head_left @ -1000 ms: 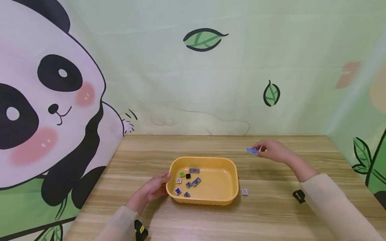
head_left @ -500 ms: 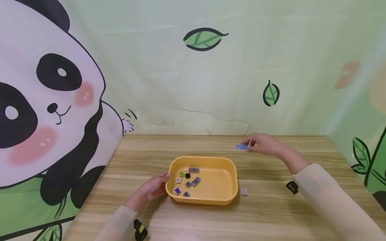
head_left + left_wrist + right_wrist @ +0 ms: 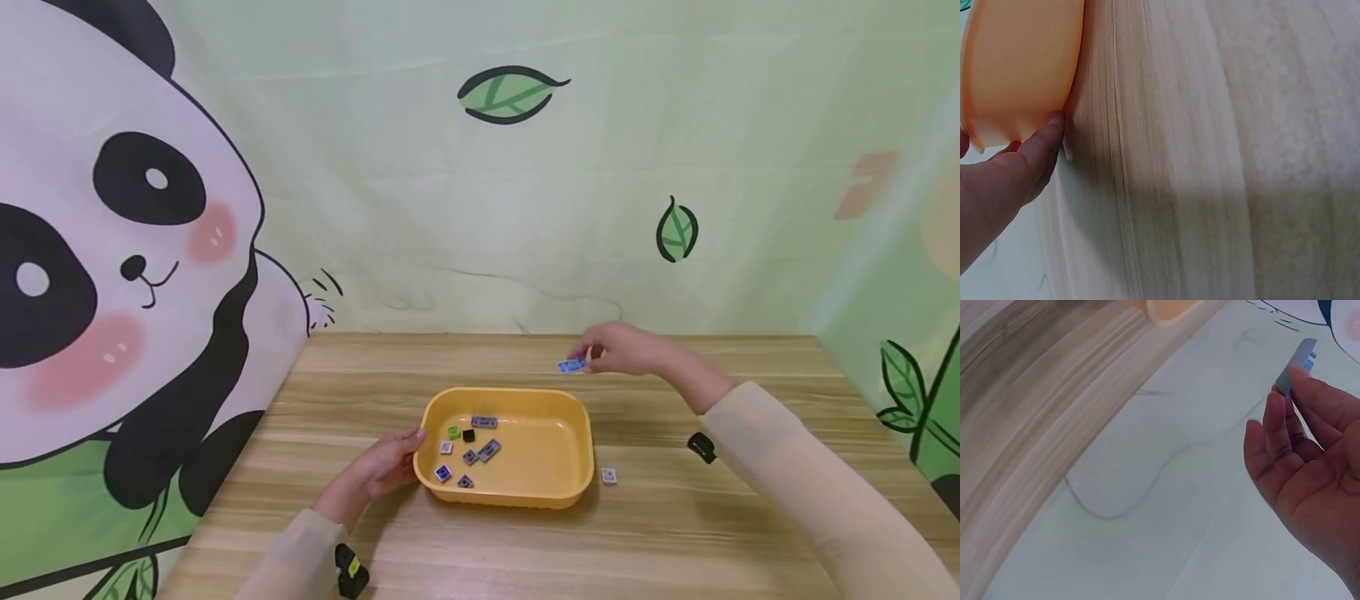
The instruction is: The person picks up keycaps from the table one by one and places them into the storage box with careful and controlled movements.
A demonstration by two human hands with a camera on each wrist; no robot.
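A yellow plastic tray (image 3: pixel 525 502) stands on the wooden table. My left hand (image 3: pixel 392 464) grips its left side, thumb at the rim; in the left wrist view the fingers (image 3: pixel 1047 134) lie along the outer wall near the table. Above the table, behind the tray's back right corner, my right hand (image 3: pixel 626 348) pinches a narrow blue building block (image 3: pixel 572 365) between thumb and fingertips. Small studs show along one side of the block (image 3: pixel 1297 362) in the right wrist view. At the tray's left end lie several small blocks, among them a green one (image 3: pixel 453 432) and a black one (image 3: pixel 468 436).
A small white block (image 3: pixel 609 476) lies on the table just right of the tray. Grey blocks (image 3: pixel 489 451) and a dark blue one (image 3: pixel 443 473) are inside the tray. A fabric wall printed with a panda (image 3: pixel 187 333) rises behind the table (image 3: pixel 360 367).
My right hand has moved left with the blue block, from the right of the tray to behind its back right corner. The left hand and the tray have stayed in place.
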